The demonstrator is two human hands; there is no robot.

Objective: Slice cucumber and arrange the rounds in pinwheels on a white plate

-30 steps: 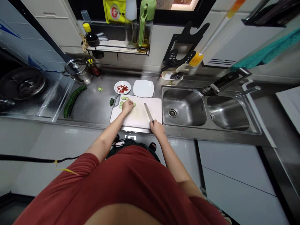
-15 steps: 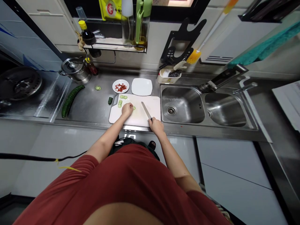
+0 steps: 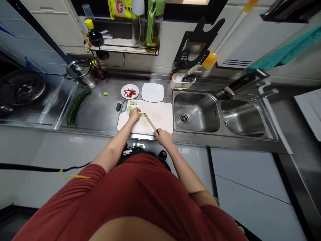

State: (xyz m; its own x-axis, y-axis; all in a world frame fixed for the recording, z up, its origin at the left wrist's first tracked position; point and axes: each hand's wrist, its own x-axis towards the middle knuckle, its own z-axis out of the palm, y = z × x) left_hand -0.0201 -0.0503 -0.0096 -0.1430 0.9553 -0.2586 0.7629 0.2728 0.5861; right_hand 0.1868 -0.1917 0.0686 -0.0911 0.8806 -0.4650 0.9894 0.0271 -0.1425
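My right hand [image 3: 164,138] is closed round the dark handle of a knife [image 3: 151,124], its blade slanting up and left over the white cutting board [image 3: 160,115]. The blade's tip meets a cucumber slice [image 3: 143,115] on the board. Just left of that slice is my left hand [image 3: 135,114], its fingers loosely bent and apart, with nothing visible in them. More cucumber slices [image 3: 129,109] lie by the board's upper left, partly beside my left hand. A dark green cucumber end [image 3: 118,107] rests on the counter by the board's handle.
Behind the board stand a plate of chopped red pieces [image 3: 130,92] and a white square plate [image 3: 152,93]. A whole cucumber [image 3: 77,106] and a few slices [image 3: 105,93] lie left, near a lidded pot [image 3: 81,74]. A double sink [image 3: 197,112] is on the right.
My right hand has moved left with the knife, bringing its tip to the slice. My left hand has drawn slightly away from the slice, its fingers opening.
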